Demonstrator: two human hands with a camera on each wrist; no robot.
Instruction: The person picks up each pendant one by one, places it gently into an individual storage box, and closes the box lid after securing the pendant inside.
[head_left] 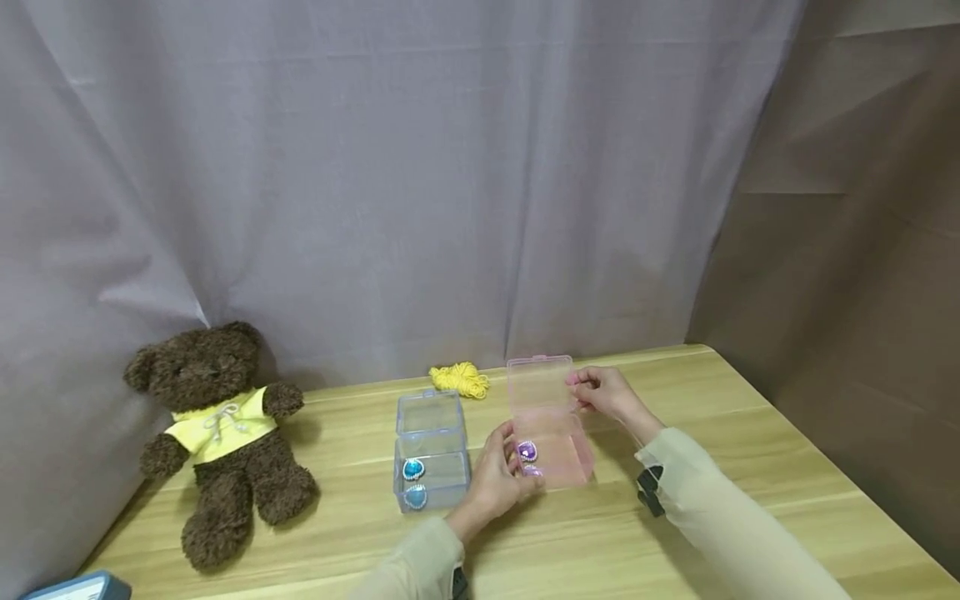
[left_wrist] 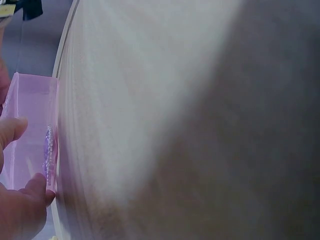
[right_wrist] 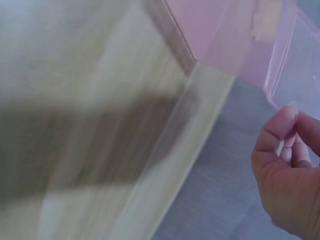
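Note:
A clear pink box (head_left: 558, 458) stands on the table with its lid (head_left: 540, 385) raised at the back. Two purple gems (head_left: 527, 451) with pale beaded rims lie at its left side. My left hand (head_left: 495, 479) grips the box's left wall and front corner; in the left wrist view its thumb and fingers (left_wrist: 35, 192) are on the pink wall. My right hand (head_left: 609, 393) pinches the lid's right edge, and in the right wrist view that hand (right_wrist: 287, 170) has thumb and forefinger together at the lid's corner (right_wrist: 300, 65).
Left of the pink box is an open clear blue box (head_left: 442, 492) holding two blue gems (head_left: 413, 469). Yellow string (head_left: 460, 379) lies behind it. A brown teddy bear (head_left: 225, 433) in a yellow top is at the left. A blue object (head_left: 90, 587) sits at the lower left corner.

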